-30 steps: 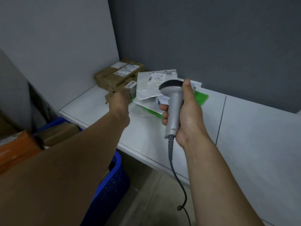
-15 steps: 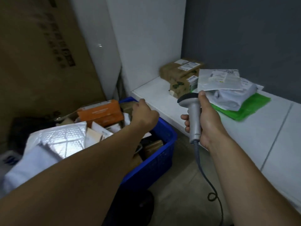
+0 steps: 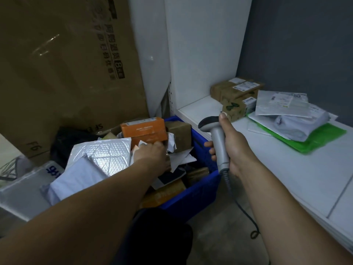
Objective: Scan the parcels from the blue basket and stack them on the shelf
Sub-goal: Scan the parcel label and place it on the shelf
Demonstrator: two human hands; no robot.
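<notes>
The blue basket (image 3: 202, 180) sits on the floor left of the white shelf (image 3: 286, 169), heaped with parcels: an orange box (image 3: 145, 131), a silver bubble mailer (image 3: 103, 155), a brown box (image 3: 179, 134) and white bags. My left hand (image 3: 152, 155) is down among them just below the orange box, its fingers curled out of sight. My right hand (image 3: 236, 150) grips a grey barcode scanner (image 3: 217, 142) upright above the basket's right rim. Brown cartons (image 3: 235, 92) and white poly bags (image 3: 286, 111) on a green bag (image 3: 324, 136) are stacked on the shelf.
A tall cardboard box (image 3: 66, 64) leans against the wall behind the basket. The scanner's cable (image 3: 246, 213) hangs to the floor between basket and shelf. A dark object (image 3: 158, 236) lies at the basket's near corner. Grey wall backs the shelf.
My view has swung left from the shelf to the basket. My left hand has left the shelf parcels and dropped into the basket; the scanner hand stayed level.
</notes>
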